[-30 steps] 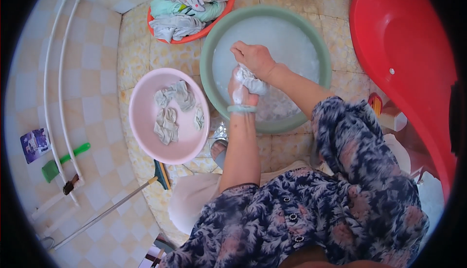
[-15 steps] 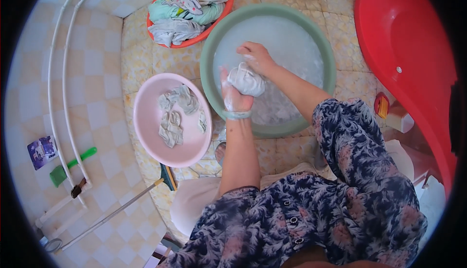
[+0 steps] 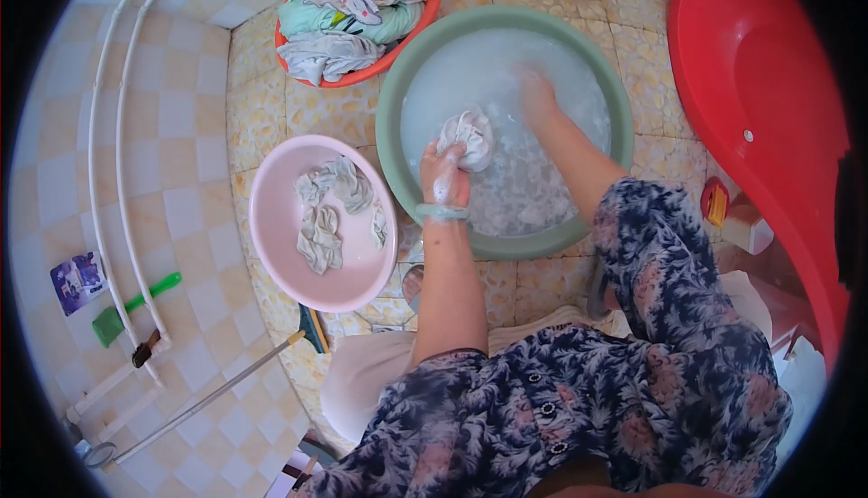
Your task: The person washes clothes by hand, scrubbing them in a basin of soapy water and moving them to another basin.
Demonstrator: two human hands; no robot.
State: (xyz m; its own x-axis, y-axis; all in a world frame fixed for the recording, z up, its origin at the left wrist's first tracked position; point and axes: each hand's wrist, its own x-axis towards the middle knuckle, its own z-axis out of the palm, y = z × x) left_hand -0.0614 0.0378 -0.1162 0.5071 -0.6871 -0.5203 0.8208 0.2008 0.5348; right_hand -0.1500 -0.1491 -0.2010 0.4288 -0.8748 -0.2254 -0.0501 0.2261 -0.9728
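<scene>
A wide green basin (image 3: pixel 391 127) of cloudy, sudsy water stands on the tiles before me. Over its left half my left hand (image 3: pixel 445 174) grips a bunched white cloth (image 3: pixel 470 136), thumb pressed on the wet fabric. There is foam on the back of this hand, and a pale bangle (image 3: pixel 442 212) circles the wrist. My right hand (image 3: pixel 537 96) is at the water's surface toward the far right of the basin, apart from the cloth. Motion and murky water smear its fingers, so their pose does not show.
Left of the green basin is a pink basin (image 3: pixel 262 227) with several wrung cloths (image 3: pixel 320 239). An orange-red basin (image 3: pixel 437 10) heaped with clothes (image 3: pixel 353 19) stands at the far left. A red tub (image 3: pixel 723 73) curves along the right. A long-handled squeegee (image 3: pixel 314 328) leans at lower left.
My right hand has moved right, away from the cloth, and down to the water. My left hand has closed round the cloth, which earlier rested on its open palm.
</scene>
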